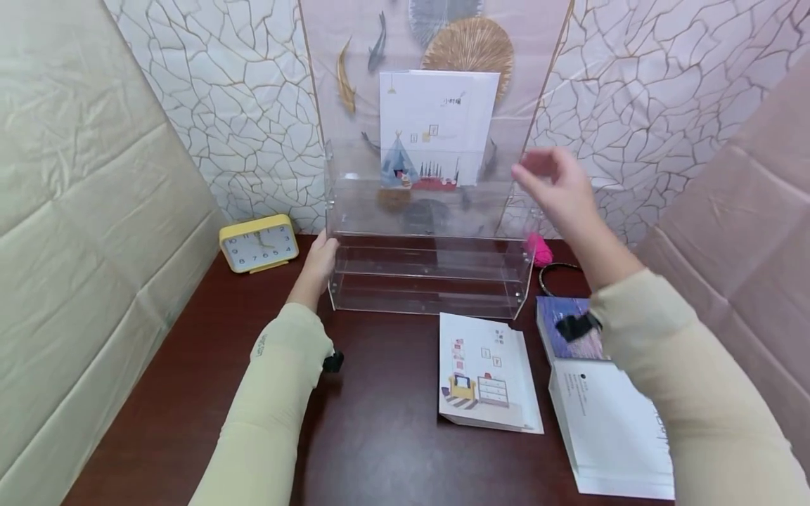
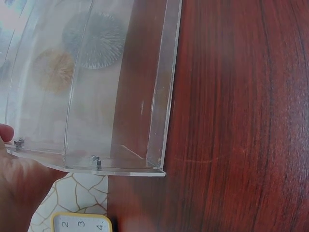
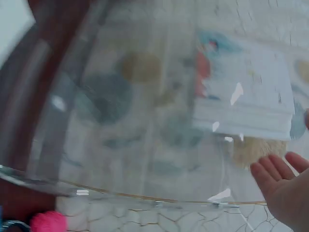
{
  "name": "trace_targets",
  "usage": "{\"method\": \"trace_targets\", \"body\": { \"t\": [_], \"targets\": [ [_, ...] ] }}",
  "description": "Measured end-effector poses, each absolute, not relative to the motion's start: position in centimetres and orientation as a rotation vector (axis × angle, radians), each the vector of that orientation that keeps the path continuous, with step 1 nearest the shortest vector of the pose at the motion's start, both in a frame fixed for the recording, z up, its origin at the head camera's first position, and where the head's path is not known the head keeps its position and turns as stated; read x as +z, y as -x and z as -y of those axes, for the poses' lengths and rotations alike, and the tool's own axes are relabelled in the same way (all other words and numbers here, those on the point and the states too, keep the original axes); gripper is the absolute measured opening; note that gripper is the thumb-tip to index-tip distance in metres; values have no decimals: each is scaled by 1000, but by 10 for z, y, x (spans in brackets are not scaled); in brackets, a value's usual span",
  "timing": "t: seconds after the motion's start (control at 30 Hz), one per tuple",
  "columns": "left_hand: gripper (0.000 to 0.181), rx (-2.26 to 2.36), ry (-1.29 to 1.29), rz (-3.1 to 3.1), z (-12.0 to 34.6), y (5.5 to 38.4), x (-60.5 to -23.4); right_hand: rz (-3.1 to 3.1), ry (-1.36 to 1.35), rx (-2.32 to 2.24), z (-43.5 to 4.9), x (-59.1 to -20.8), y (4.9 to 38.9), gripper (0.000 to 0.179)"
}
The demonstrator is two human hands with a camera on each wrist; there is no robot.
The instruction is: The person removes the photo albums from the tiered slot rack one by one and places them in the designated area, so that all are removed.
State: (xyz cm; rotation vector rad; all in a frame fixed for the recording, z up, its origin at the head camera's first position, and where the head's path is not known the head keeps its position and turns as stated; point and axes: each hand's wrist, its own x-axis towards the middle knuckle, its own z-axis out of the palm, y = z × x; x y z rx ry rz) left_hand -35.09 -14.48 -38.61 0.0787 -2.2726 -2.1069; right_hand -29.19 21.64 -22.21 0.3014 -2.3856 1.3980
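A clear acrylic rack [image 1: 430,299] with several tiers stands at the back of the table. My left hand [image 1: 321,256] grips its left side panel; in the left wrist view the thumb [image 2: 6,132] lies over the panel's edge. A white illustrated booklet [image 1: 436,126] stands upright in the rack's top tier. Beside the rack's upper right, my right hand [image 1: 557,184] is raised with bent, loose fingers and holds nothing. In the right wrist view its fingers [image 3: 273,166] are near the booklet [image 3: 246,87], apart from it.
Another illustrated booklet [image 1: 484,372] lies in front of the rack. To its right are a white book [image 1: 616,429] and a purple-covered book [image 1: 569,327]. A yellow clock [image 1: 259,244] stands left of the rack. Pink yarn [image 1: 540,251] and a dark cord [image 1: 560,266] lie at right.
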Motion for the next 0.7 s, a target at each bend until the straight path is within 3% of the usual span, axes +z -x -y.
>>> {"method": "trace_targets", "body": {
  "t": [0.33, 0.7],
  "targets": [
    [56, -2059, -27, 2249, 148, 353, -390, 2208, -170, 1601, -182, -176, 363, 76],
    [56, -2109, -47, 2260, 149, 352, -388, 2323, -74, 1507, -146, -178, 388, 79]
  ]
}}
